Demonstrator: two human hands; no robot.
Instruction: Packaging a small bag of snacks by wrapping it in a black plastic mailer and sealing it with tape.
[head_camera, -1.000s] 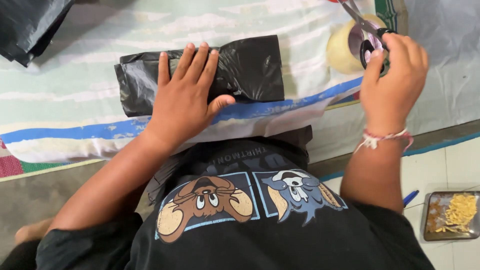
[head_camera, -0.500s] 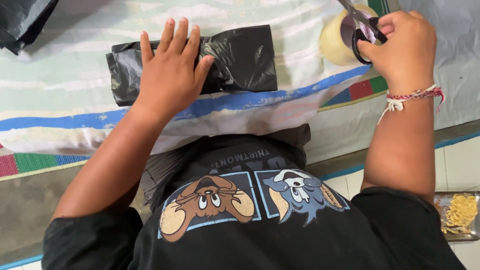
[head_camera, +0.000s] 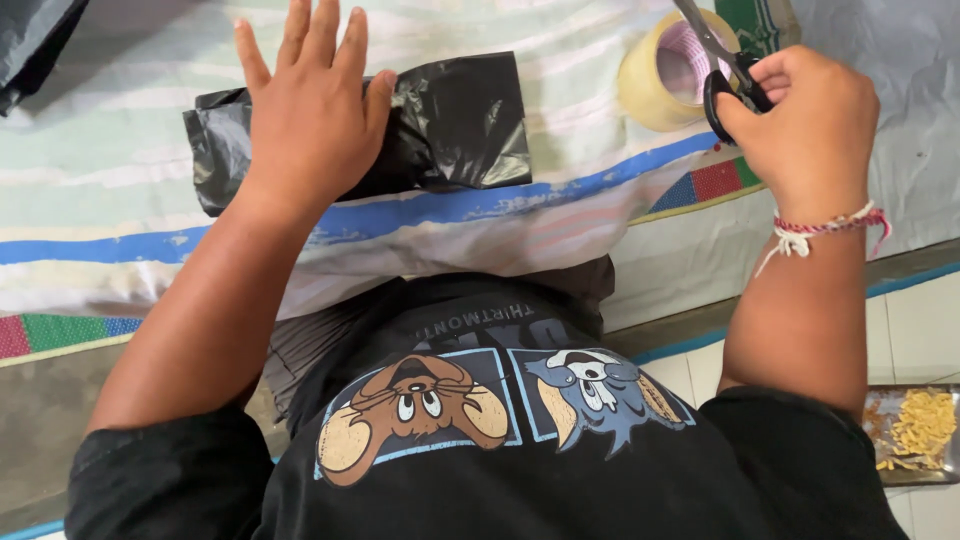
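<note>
Head view: our left hand (head_camera: 310, 120) presses flat on the black bag (head_camera: 450, 125), its length running nine-to-three, while our right hand (head_camera: 800, 125) grips scissors (head_camera: 725, 70) at two o'clock.

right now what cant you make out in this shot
Head view:
- Scissors: blade tips cut off by the top edge; handles mostly covered by the right hand.
- Black plastic package: its middle is hidden under the flat left hand.
- Tape roll: partly behind scissors and hand.
- Tray of yellowish bits: cut off at right, too small to identify.
</note>
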